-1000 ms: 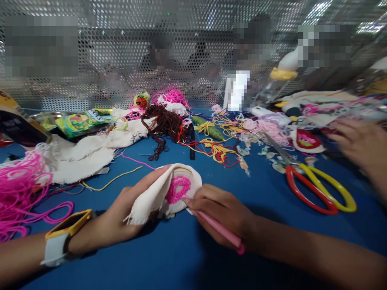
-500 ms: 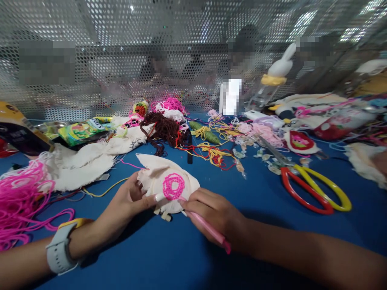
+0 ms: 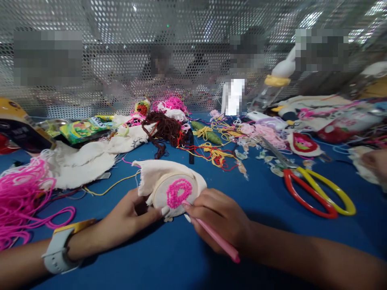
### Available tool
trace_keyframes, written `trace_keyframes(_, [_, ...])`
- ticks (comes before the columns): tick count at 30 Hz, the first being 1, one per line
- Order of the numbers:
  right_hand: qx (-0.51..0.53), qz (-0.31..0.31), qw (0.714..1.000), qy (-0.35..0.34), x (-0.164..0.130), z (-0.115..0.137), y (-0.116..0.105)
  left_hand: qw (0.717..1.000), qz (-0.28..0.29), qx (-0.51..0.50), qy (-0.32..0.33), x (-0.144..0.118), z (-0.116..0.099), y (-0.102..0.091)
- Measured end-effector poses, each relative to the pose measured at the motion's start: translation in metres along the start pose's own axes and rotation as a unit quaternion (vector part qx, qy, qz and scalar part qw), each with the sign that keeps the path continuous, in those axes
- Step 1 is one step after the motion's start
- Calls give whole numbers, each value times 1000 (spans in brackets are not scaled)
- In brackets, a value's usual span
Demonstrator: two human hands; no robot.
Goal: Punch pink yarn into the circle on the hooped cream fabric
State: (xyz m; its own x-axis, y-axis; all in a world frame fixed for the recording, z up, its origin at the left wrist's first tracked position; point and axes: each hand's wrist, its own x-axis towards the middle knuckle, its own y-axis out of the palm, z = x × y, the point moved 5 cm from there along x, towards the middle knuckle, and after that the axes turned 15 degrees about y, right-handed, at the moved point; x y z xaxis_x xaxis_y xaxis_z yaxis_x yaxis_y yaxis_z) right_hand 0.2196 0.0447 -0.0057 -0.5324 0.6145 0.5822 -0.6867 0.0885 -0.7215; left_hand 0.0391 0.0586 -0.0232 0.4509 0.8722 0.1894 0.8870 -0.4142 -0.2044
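A small round embroidery hoop [image 3: 169,192] with cream cloth and a pink stitched ring [image 3: 179,193] rests tilted on the blue table [image 3: 169,257]. My left hand [image 3: 130,217], with a white watch on its wrist, holds the hoop from the lower left, thumb on its front edge. My right hand [image 3: 219,217] grips a pink punch needle [image 3: 216,237], with its tip against the pink stitching. The needle's tip is hidden by my fingers.
Red-and-yellow scissors [image 3: 314,189] lie at right. Pink yarn [image 3: 21,197] is piled at left, next to white cloth scraps [image 3: 81,161]. Brown yarn [image 3: 163,129] and yellow threads [image 3: 214,151] are behind. Another person's hand [image 3: 375,161] is at the right edge. A perforated metal screen [image 3: 121,60] closes the back.
My left hand turned the hoop and shifted from under the cloth to its lower-left edge. The pink ring now faces me. The other person's hand drew back to the right.
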Motion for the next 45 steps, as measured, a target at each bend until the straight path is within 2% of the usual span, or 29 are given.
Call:
trace_keyframes(9, [11, 8, 1000, 2, 0, -4, 3, 999, -31, -16, 17, 0, 2, -1])
trace_keyframes(19, [16, -3, 1000, -2, 6, -1, 6, 996, -28, 67, 55, 4, -5, -2])
trace_keyframes(25, [44, -7, 999, 2, 6, -2, 5, 991, -24, 124, 39, 4, -4, -4])
trace_keyframes(35, [74, -34, 997, -16, 6, 2, -6, 994, -41, 96, 27, 4, -1, -4])
trace_keyframes(45, [91, -35, 995, -10, 5, 1, -12, 997, -28, 66, 16, 5, -1, -3])
